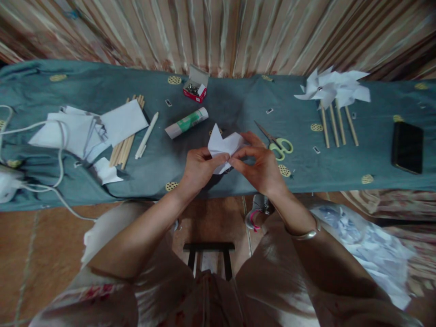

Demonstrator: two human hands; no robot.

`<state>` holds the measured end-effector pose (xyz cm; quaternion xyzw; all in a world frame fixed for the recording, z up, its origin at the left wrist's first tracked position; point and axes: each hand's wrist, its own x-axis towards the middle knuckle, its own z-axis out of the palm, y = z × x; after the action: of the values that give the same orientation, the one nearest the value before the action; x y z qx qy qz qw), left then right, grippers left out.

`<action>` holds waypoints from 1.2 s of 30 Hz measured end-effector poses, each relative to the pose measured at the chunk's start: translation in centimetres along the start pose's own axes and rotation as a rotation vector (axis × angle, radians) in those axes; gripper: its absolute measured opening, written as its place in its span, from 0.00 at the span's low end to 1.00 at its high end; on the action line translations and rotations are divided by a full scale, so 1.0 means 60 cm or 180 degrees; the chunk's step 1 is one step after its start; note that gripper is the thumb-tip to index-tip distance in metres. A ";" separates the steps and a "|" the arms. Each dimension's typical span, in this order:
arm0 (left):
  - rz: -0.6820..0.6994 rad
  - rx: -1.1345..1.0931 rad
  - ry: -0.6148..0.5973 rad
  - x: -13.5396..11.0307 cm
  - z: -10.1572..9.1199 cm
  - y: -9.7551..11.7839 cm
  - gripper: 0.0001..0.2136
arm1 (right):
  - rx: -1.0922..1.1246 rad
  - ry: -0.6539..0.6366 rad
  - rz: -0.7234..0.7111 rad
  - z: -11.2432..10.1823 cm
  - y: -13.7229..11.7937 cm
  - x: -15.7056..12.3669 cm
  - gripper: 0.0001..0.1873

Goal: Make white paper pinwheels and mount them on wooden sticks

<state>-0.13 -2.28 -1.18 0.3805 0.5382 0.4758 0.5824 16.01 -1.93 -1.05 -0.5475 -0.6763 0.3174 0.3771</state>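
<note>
We see finished pinwheels (327,90) by the counter's far edge (241,86); our left hand (200,169) and right hand (261,167) pinch folded paper (225,145), sticks (123,152) pending.

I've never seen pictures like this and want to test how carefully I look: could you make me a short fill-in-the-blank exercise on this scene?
1. The left hand and the right hand both hold a folded piece of white ____.
2. The silver bracelet is worn on the same side as the ____ hand.
3. The front of the small open box is ____.
4. Beside the right hand lies a pair of ____.

Missing words: paper; right; red; scissors.
</note>
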 end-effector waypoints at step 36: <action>-0.0037 -0.0155 -0.0048 -0.002 -0.004 0.003 0.11 | -0.0065 0.0026 0.0015 0.000 -0.007 -0.003 0.04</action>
<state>-0.36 -2.38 -0.98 0.3667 0.5243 0.4825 0.5982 15.84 -2.19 -0.74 -0.5541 -0.6767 0.3092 0.3735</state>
